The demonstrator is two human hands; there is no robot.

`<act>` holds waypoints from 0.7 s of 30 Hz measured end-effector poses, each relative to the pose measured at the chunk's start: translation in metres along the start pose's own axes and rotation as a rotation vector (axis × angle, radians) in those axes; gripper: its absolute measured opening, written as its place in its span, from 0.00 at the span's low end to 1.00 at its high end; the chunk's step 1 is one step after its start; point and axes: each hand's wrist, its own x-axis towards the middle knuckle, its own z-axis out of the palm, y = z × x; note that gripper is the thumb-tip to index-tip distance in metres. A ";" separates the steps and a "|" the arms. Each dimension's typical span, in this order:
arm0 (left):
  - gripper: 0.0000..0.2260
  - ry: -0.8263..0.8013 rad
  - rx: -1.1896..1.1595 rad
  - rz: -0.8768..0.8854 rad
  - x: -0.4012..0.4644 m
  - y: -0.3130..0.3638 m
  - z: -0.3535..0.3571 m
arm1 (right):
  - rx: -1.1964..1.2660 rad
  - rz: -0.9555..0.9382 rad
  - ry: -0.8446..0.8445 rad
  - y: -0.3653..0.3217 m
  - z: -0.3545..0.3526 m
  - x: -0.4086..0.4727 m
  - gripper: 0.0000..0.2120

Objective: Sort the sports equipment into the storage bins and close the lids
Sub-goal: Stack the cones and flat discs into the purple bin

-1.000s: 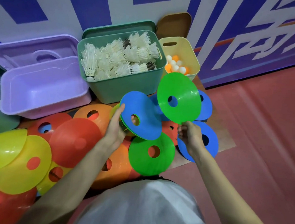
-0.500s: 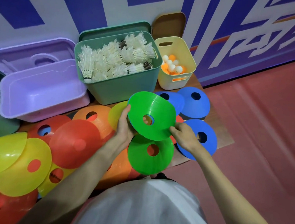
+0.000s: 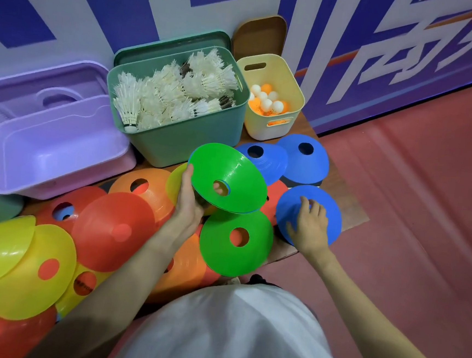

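My left hand (image 3: 188,200) grips a stack of disc cones with a green cone (image 3: 235,176) on top and a blue one under it, held tilted above the floor. My right hand (image 3: 309,228) rests with spread fingers on a blue cone (image 3: 325,206) lying on the brown mat. Another green cone (image 3: 233,255) lies just below the held stack. Two more blue cones (image 3: 304,162) sit behind. An empty purple bin (image 3: 57,157) stands at the left with its lid (image 3: 37,90) leaning behind it.
A green bin (image 3: 181,142) full of white shuttlecocks and a cream bin (image 3: 283,77) with ping-pong balls stand against the wall, lids behind them. Orange, red and yellow cones (image 3: 29,275) cover the floor at left. Red floor (image 3: 410,222) stretches to the right.
My right hand let go of the green cone after setting it on the stack in my left hand, then moved right and down onto the blue cone on the mat.
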 end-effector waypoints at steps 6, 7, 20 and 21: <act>0.19 0.009 0.010 -0.001 0.003 0.005 0.003 | -0.194 -0.095 -0.123 0.003 0.013 0.005 0.35; 0.20 0.009 0.016 -0.001 0.003 0.006 0.003 | -0.202 -0.080 -0.103 0.003 0.015 0.007 0.35; 0.19 -0.022 0.050 -0.003 0.003 0.005 0.005 | -0.165 0.135 -0.084 0.001 0.018 0.014 0.29; 0.19 -0.023 0.053 -0.003 0.003 0.006 0.004 | -0.153 0.157 -0.085 0.001 0.018 0.013 0.29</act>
